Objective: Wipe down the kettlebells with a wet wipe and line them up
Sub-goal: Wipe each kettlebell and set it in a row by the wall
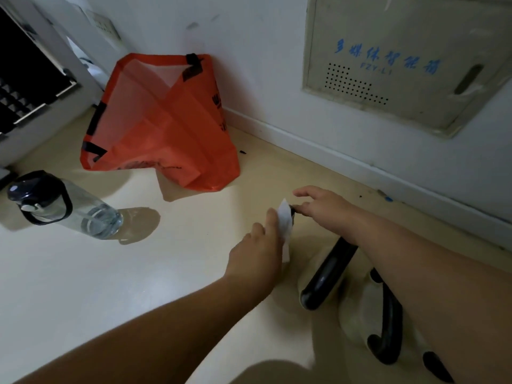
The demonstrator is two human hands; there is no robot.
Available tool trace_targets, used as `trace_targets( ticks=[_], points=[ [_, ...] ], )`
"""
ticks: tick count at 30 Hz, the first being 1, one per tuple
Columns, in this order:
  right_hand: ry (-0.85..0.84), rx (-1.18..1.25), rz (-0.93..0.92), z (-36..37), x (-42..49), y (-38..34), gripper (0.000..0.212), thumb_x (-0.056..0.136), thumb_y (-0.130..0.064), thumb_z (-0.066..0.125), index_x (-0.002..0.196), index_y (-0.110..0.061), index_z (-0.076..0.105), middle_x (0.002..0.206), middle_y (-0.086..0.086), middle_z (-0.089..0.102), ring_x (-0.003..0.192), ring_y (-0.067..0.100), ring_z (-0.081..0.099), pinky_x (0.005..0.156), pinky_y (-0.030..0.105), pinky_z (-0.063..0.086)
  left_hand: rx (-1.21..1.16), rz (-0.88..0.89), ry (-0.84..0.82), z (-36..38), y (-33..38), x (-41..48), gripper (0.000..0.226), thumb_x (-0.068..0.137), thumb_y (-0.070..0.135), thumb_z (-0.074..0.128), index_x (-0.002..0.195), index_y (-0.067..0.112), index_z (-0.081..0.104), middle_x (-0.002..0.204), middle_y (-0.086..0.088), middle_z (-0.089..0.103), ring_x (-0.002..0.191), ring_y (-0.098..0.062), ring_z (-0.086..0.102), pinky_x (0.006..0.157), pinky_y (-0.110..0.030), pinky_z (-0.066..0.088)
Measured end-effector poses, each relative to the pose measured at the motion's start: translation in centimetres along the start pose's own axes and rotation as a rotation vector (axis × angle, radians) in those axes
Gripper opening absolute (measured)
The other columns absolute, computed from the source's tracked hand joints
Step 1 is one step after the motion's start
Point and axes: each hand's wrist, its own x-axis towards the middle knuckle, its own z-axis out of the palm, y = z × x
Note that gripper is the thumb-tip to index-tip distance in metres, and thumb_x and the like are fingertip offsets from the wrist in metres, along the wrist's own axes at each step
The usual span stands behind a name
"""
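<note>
Your left hand (256, 254) sits just right of centre, back to the camera, and grips the wet wipe (285, 227). The white sheet sticks up past your knuckles and hangs down the far side of the hand, so the fingers holding it are hidden.

Your right hand (322, 206) is just beyond it, fingers loosely spread, forefinger stretched out. Its thumb tip meets a small dark bit (292, 209) at the wipe's upper edge. That bit is too small to name, and I cannot tell whether you pinch it or only touch it.

The kettlebells are at lower right, under your right forearm. The first kettlebell (327, 273) shows a black handle, the top of which your wrist covers. The second kettlebell (390, 325) is half hidden by the arm. Their pale bodies blur into the floor (110, 286), so their outlines are hard to trace. A further dark shape (437, 370) near the bottom edge is cut off by your arm.

An orange bag (160, 126) slumps against the wall at upper centre. A clear water bottle (66, 209) with a dark lid is at left. A wall panel (401, 73) with blue lettering runs off the right edge.
</note>
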Motion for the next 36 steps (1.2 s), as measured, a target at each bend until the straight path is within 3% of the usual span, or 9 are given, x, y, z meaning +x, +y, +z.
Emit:
trace_targets(
  ticks=[6,9,11,14,16,19,26,32,36],
  points=[
    [0.213,-0.205,-0.002,-0.2,0.2,1.1,0.033,0.101,-0.024,0.043,0.131,-0.018,0.056,0.126,0.006,0.061,0.106,0.024,0.056,0.095,0.039,0.049,0.224,0.002,-0.416,-1.0,4.0,10.5,0.039,0.097,0.013,0.053,0.135,0.008,0.049,0.110,-0.012,0.059,0.090,-0.028,0.056,0.074,-0.036,0.047],
    [0.117,-0.487,0.009,0.3,-0.2,1.9,0.027,0.098,-0.027,0.046,0.119,-0.025,0.062,0.117,0.002,0.064,0.099,0.024,0.060,0.086,0.038,0.052,0.541,0.152,-0.706,-1.5,5.0,13.3,0.045,0.096,0.027,0.065,0.137,0.010,0.057,0.093,-0.004,0.053,0.092,-0.025,0.054,0.084,-0.033,0.045],
    [0.057,-0.571,-0.004,0.7,-0.2,1.8,0.029,0.098,-0.027,0.046,0.121,-0.030,0.062,0.118,-0.001,0.065,0.100,0.023,0.062,0.086,0.039,0.054,0.704,0.244,-0.764,-1.4,5.5,13.8,0.037,0.095,0.039,0.066,0.112,0.006,0.067,0.079,0.000,0.049,0.086,-0.020,0.051,0.088,-0.029,0.039],
    [0.065,-0.593,-0.009,0.7,-0.1,1.7,0.030,0.097,-0.024,0.047,0.120,-0.032,0.065,0.120,-0.001,0.065,0.102,0.024,0.063,0.083,0.037,0.053,0.475,0.111,-0.654,-1.5,5.0,12.6,0.025,0.097,0.033,0.064,0.085,0.010,0.063,0.076,0.000,0.054,0.066,-0.015,0.051,0.093,-0.030,0.048],
    [0.074,-0.581,-0.009,0.6,0.0,1.7,0.026,0.096,-0.024,0.048,0.112,-0.031,0.067,0.113,-0.002,0.066,0.095,0.023,0.063,0.079,0.036,0.054,0.164,0.003,-0.440,-1.4,3.7,10.3,0.020,0.100,0.027,0.056,0.113,0.013,0.061,0.095,-0.006,0.064,0.074,-0.020,0.056,0.078,-0.035,0.052],
    [0.076,-0.577,-0.021,0.7,0.0,1.8,0.023,0.099,-0.030,0.047,0.109,-0.029,0.067,0.111,-0.001,0.066,0.093,0.022,0.062,0.077,0.035,0.050,-0.084,0.049,-0.158,-0.4,0.9,3.9,0.065,0.100,0.020,0.051,0.153,0.028,0.015,0.110,-0.011,0.053,0.082,-0.027,0.057,0.067,-0.037,0.048],
    [0.051,-0.418,-0.050,1.1,-0.4,0.9,0.039,0.104,-0.046,0.043,0.139,-0.039,0.057,0.144,-0.004,0.058,0.124,0.025,0.057,0.101,0.043,0.048,-0.110,0.124,0.088,3.5,-3.5,-6.3,0.083,0.105,0.028,0.041,0.154,0.038,-0.025,0.122,-0.002,0.043,0.095,-0.013,0.041,0.084,-0.026,0.048],
    [-0.062,-0.415,-0.004,0.5,-0.7,0.9,0.061,0.092,-0.023,0.041,0.143,-0.057,0.044,0.149,-0.008,0.055,0.122,0.023,0.058,0.097,0.041,0.051,-0.045,0.021,-0.091,-0.9,-0.1,1.0,0.061,0.105,0.032,0.039,0.152,0.033,0.001,0.089,-0.004,0.051,0.068,-0.021,0.053,0.057,-0.033,0.044],
    [0.067,-0.399,-0.008,0.8,-0.6,0.8,0.050,0.093,-0.017,0.049,0.140,-0.035,0.053,0.139,-0.002,0.060,0.118,0.023,0.059,0.098,0.044,0.051,0.125,0.000,-0.373,-2.0,3.4,9.0,0.022,0.099,0.014,0.050,0.121,0.010,0.049,0.099,-0.007,0.059,0.077,-0.021,0.055,0.064,-0.032,0.045]
  ],
)
